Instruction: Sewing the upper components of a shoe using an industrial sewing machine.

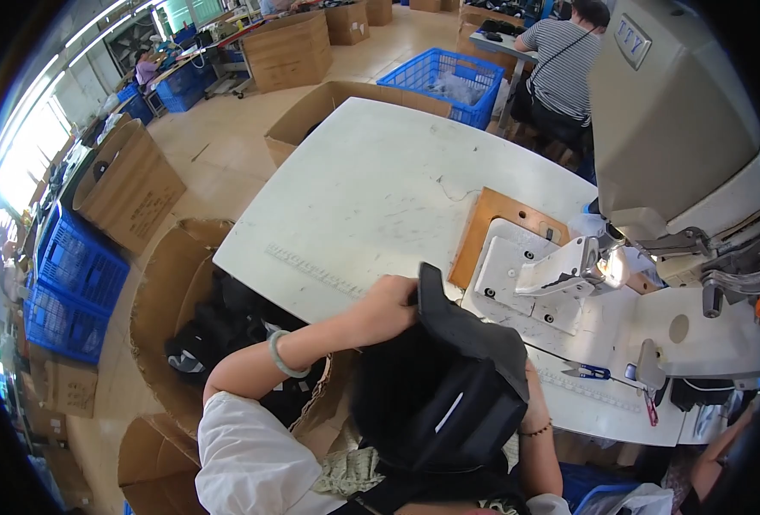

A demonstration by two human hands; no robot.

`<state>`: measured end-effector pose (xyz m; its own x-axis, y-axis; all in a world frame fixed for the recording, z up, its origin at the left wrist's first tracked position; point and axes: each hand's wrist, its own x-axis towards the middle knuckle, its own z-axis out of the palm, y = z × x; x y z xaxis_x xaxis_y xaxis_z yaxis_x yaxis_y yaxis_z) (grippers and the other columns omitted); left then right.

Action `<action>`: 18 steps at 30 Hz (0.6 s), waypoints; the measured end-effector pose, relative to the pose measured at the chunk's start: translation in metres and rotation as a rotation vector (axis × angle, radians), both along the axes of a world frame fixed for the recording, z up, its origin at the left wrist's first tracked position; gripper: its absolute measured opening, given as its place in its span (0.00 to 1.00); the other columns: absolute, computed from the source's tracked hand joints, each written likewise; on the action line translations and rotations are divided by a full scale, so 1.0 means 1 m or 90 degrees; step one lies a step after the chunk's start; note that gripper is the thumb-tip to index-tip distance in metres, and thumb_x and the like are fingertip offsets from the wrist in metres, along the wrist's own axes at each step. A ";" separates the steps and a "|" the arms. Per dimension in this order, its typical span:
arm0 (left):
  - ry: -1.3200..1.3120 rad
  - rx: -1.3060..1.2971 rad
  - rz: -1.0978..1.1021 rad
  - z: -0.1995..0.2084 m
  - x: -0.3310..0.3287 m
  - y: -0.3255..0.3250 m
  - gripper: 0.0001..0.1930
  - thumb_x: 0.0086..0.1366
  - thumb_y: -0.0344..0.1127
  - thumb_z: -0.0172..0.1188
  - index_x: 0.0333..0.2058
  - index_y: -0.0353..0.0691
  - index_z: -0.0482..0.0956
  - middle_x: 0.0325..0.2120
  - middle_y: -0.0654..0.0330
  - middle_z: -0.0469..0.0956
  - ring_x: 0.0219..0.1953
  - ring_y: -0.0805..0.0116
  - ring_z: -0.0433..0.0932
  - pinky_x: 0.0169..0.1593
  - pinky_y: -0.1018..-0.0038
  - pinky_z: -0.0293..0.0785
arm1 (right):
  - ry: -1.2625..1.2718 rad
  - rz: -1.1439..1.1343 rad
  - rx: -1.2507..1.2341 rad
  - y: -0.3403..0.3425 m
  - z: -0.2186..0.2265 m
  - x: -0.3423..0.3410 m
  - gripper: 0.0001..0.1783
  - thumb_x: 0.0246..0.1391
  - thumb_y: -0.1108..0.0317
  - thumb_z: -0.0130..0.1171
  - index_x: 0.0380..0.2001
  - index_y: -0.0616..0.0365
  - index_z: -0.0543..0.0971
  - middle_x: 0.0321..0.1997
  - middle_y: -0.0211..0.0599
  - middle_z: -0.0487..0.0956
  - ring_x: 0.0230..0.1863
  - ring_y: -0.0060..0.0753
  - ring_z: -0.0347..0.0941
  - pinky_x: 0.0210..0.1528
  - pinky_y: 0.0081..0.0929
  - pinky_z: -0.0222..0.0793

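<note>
A black cap [440,403] is held up close to my body, its dark hollow facing up and a small white label showing inside. My left hand [384,311] grips the upper left end of its stiff brim [474,335], fingers closed round the edge. At the opposite side, my right hand [535,402] holds the cap near the brim's other end, with its fingers partly hidden behind the fabric. Just beyond the cap stands the sewing machine [680,129], its metal work arm [569,270] over a white plate on the table.
The white table [346,189] carries blue-handled thread snips [588,371] at the right. A cardboard box [170,300] of black items stands at my left. Beyond the table are a blue crate [449,77] and a seated person in a striped shirt [564,64].
</note>
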<state>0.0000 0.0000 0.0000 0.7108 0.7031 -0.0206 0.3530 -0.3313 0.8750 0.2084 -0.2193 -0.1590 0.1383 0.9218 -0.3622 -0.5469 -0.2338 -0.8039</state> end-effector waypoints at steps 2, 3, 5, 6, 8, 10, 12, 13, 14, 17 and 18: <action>-0.021 0.104 0.070 0.023 -0.012 0.002 0.07 0.45 0.23 0.48 0.26 0.29 0.72 0.21 0.49 0.73 0.25 0.70 0.71 0.30 0.73 0.66 | -0.058 -0.003 0.013 0.045 0.071 0.015 0.10 0.48 0.71 0.45 0.33 0.66 0.70 0.35 0.43 0.71 0.33 0.28 0.70 0.36 0.18 0.66; 0.002 0.137 0.111 0.036 -0.020 0.007 0.07 0.45 0.22 0.48 0.25 0.28 0.72 0.22 0.49 0.73 0.25 0.68 0.72 0.30 0.73 0.66 | -0.110 0.002 0.030 0.046 0.101 0.009 0.08 0.48 0.71 0.45 0.28 0.65 0.70 0.33 0.42 0.72 0.32 0.25 0.70 0.35 0.17 0.67; 0.028 0.246 0.163 0.064 -0.029 0.018 0.07 0.45 0.23 0.48 0.25 0.28 0.71 0.21 0.47 0.73 0.26 0.58 0.73 0.30 0.71 0.66 | -0.209 -0.040 0.017 0.047 0.146 -0.006 0.07 0.49 0.72 0.44 0.25 0.66 0.69 0.30 0.39 0.72 0.28 0.25 0.69 0.35 0.17 0.65; 0.027 0.356 0.168 0.075 -0.028 0.022 0.07 0.45 0.24 0.48 0.24 0.28 0.71 0.20 0.46 0.72 0.27 0.54 0.72 0.30 0.70 0.66 | -0.378 -0.083 0.104 0.047 0.164 -0.013 0.06 0.48 0.73 0.45 0.26 0.66 0.69 0.31 0.40 0.72 0.30 0.28 0.69 0.36 0.19 0.64; 0.039 0.442 0.176 0.092 -0.017 0.029 0.07 0.45 0.25 0.48 0.23 0.28 0.71 0.20 0.44 0.70 0.27 0.50 0.70 0.30 0.68 0.66 | -0.694 -0.134 0.300 0.057 0.192 -0.027 0.09 0.44 0.74 0.49 0.30 0.67 0.68 0.33 0.42 0.70 0.33 0.33 0.68 0.37 0.23 0.63; 0.144 0.535 0.122 0.101 -0.001 0.031 0.07 0.44 0.26 0.47 0.21 0.27 0.70 0.18 0.41 0.68 0.25 0.45 0.67 0.30 0.64 0.65 | -0.941 -0.154 0.473 0.076 0.218 -0.037 0.18 0.39 0.73 0.54 0.36 0.67 0.65 0.36 0.45 0.68 0.36 0.39 0.66 0.38 0.27 0.62; 0.174 0.546 0.087 0.102 0.015 0.027 0.06 0.44 0.25 0.46 0.19 0.27 0.70 0.17 0.40 0.67 0.24 0.45 0.67 0.30 0.62 0.64 | -1.016 -0.128 0.517 0.100 0.237 -0.048 0.27 0.36 0.71 0.56 0.43 0.66 0.61 0.41 0.47 0.65 0.39 0.44 0.64 0.42 0.29 0.60; 0.190 0.566 0.055 0.102 0.021 0.026 0.06 0.43 0.25 0.46 0.18 0.27 0.69 0.16 0.40 0.67 0.23 0.45 0.67 0.29 0.61 0.63 | -0.988 -0.089 0.502 0.112 0.244 -0.051 0.31 0.36 0.70 0.56 0.46 0.66 0.58 0.44 0.48 0.63 0.42 0.45 0.63 0.45 0.30 0.58; 0.139 0.651 0.050 0.100 0.026 0.025 0.04 0.36 0.23 0.48 0.11 0.28 0.69 0.11 0.43 0.66 0.18 0.49 0.68 0.23 0.66 0.66 | -0.988 -0.092 0.503 0.124 0.250 -0.054 0.31 0.36 0.70 0.56 0.46 0.66 0.58 0.44 0.48 0.63 0.42 0.45 0.63 0.45 0.30 0.58; 0.158 0.633 0.040 0.102 0.027 0.028 0.04 0.35 0.23 0.48 0.11 0.27 0.69 0.11 0.43 0.66 0.18 0.49 0.68 0.23 0.66 0.66 | -1.037 0.050 0.416 0.160 0.257 -0.056 0.33 0.36 0.69 0.56 0.47 0.64 0.56 0.40 0.52 0.67 0.38 0.48 0.66 0.42 0.31 0.61; 0.158 0.633 0.041 0.102 0.024 0.029 0.04 0.35 0.23 0.48 0.11 0.27 0.69 0.11 0.43 0.66 0.18 0.49 0.68 0.23 0.66 0.66 | -1.046 0.107 0.331 0.172 0.258 -0.055 0.29 0.37 0.68 0.55 0.45 0.64 0.59 0.34 0.52 0.69 0.35 0.48 0.67 0.39 0.33 0.62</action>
<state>0.0242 0.0293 0.1021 0.7267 0.5190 0.4500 0.5291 -0.8407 0.1152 0.1538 -0.0478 0.0991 -0.0736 0.9291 0.3624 0.8555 0.2456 -0.4558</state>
